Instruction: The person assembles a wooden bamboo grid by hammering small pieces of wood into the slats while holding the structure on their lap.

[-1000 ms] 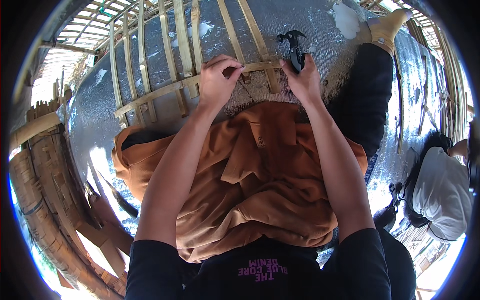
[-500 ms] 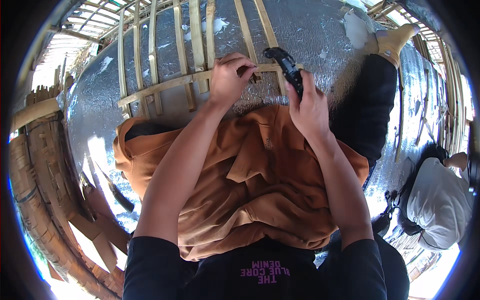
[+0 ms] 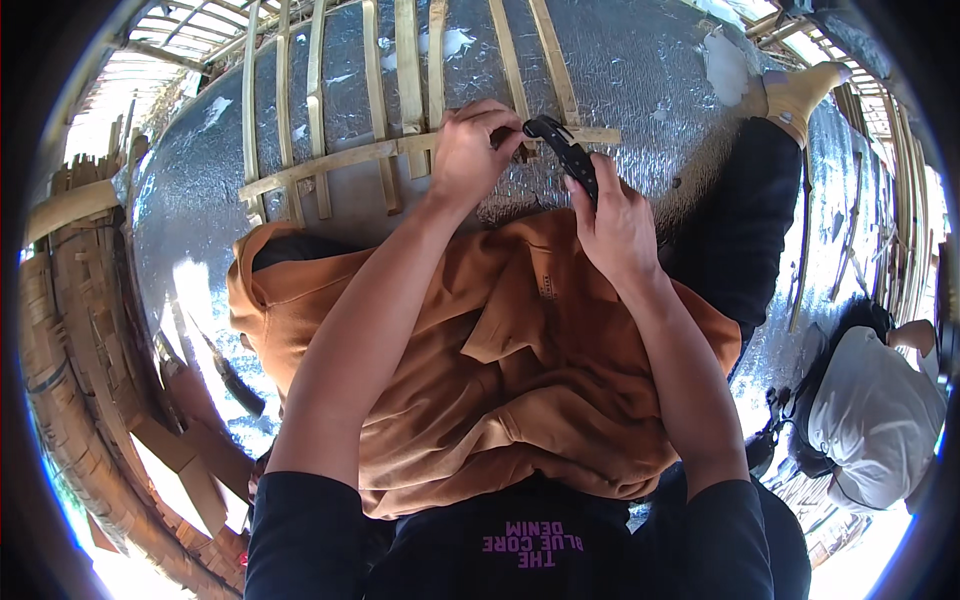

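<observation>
In my right hand point(image 3: 618, 222) is a small black hammer point(image 3: 572, 165) with a studded handle, gripped with the fingers round its lower end. Its head points away and to the left, close by my left fingertips. My left hand point(image 3: 474, 158) is closed in a pinch over a crosswise bamboo slat point(image 3: 350, 164); whatever lies between thumb and finger is too small to make out. Several long bamboo slats point(image 3: 408, 80) run away from me and meet this crosspiece, forming a lattice. The hand hides part of the crosspiece.
A brown garment point(image 3: 540, 390) covers my lap. Silvery foil sheeting point(image 3: 640, 60) lies beneath the lattice. My socked foot point(image 3: 800, 95) is stretched out at the far right. Woven bamboo point(image 3: 90, 370) stands at left. Another person in a white shirt point(image 3: 870, 420) sits at right.
The hammer's head has come down toward my left fingertips. My left hand stays pinched at the slat. The whole view has shifted slightly.
</observation>
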`<state>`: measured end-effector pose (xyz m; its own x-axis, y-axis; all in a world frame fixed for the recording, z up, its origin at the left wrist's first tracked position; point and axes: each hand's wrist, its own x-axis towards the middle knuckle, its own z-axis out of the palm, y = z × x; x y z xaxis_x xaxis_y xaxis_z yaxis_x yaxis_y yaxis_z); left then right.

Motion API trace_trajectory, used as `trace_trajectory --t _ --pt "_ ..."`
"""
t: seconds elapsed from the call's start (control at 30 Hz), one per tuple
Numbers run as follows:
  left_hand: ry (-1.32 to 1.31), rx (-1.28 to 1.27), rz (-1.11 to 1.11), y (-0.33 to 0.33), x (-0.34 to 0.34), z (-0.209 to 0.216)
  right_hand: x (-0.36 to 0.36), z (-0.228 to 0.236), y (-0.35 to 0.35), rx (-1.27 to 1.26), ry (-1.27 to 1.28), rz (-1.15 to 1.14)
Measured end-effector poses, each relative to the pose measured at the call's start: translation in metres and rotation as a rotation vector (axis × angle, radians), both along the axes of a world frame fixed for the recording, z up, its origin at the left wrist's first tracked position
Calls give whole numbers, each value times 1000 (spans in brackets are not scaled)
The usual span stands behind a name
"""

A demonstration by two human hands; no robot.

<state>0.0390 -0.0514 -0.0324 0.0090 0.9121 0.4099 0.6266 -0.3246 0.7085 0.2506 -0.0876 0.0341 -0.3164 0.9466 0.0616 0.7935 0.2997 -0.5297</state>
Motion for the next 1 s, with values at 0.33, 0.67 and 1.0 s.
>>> trace_trajectory --t 0.33,0.67,1.0 --pt "54 -9 27 -2 3 4 2 3 1 166 48 61" --pt "-39 -57 14 -1 1 -4 -3 3 1 38 10 -4" --pt "6 -39 -1 -2 2 0 -3 7 4 -51 -4 -19"
